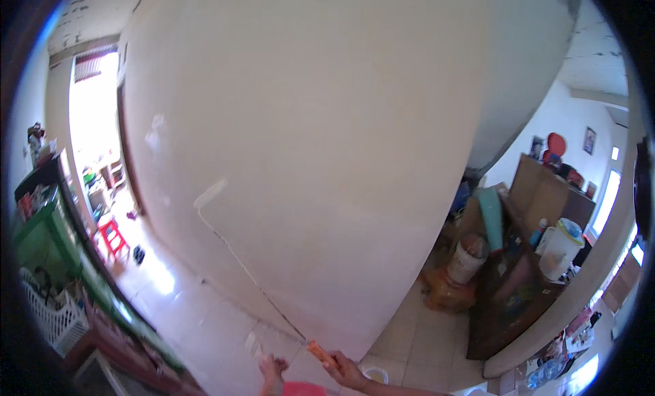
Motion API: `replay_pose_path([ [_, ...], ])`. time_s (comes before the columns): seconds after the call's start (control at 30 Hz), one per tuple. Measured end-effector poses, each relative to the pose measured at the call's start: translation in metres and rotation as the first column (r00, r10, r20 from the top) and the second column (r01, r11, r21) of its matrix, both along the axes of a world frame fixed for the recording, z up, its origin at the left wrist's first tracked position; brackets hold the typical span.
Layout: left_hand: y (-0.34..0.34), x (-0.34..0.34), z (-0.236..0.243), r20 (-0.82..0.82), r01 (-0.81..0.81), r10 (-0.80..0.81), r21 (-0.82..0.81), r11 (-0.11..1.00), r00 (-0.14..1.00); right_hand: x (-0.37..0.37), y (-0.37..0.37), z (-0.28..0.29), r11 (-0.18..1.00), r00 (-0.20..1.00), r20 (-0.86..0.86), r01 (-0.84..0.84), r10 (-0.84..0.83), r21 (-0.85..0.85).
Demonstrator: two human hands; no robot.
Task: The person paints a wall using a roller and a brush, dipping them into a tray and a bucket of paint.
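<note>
Right hand (pixel 346 371) holding orange handle (pixel 317 350), long thin rod (pixel 258 285), pale roller head (pixel 211 193)

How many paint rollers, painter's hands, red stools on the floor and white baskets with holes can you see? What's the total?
Paint roller: 1
Hands: 2, left hand and right hand
Red stool: 1
White basket: 1
Total: 5

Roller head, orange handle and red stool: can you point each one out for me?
Roller head (pixel 211 193): head view, middle of its pale sleeve, against the wall.
Orange handle (pixel 318 351): head view, bare stretch ahead of the right hand (pixel 344 371).
Red stool (pixel 109 227): head view, upper part.
</note>
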State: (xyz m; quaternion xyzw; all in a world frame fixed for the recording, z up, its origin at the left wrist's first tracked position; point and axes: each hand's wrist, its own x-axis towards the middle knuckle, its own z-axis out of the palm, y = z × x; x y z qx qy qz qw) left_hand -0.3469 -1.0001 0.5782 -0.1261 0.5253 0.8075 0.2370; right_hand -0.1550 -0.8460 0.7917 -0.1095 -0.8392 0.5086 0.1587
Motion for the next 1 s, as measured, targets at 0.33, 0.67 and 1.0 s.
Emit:
replay_pose_path([
  [0.33, -0.076, 0.002, 0.072, -0.001, 0.045, -0.049, -0.384, 0.922, 0.999, -0.013, -0.049, 0.097, 0.969, 0.95, -0.205, 0.245, -0.234, 0.029],
  [0.67, -0.076, 0.045, 0.058, -0.116, -0.009, -0.036, -0.365, 0.931, 0.993, 0.013, 0.02, 0.128, 0.971, 0.898, -0.372, 0.204, -0.236, -0.125],
  [1.0, -0.063, 0.004, 0.016, -0.174, 0.119, -0.256, -0.558, 0.821, 0.951, 0.016, 0.051, 0.196, 0.912, 0.722, -0.565, 0.377, -0.4, -0.165],
])
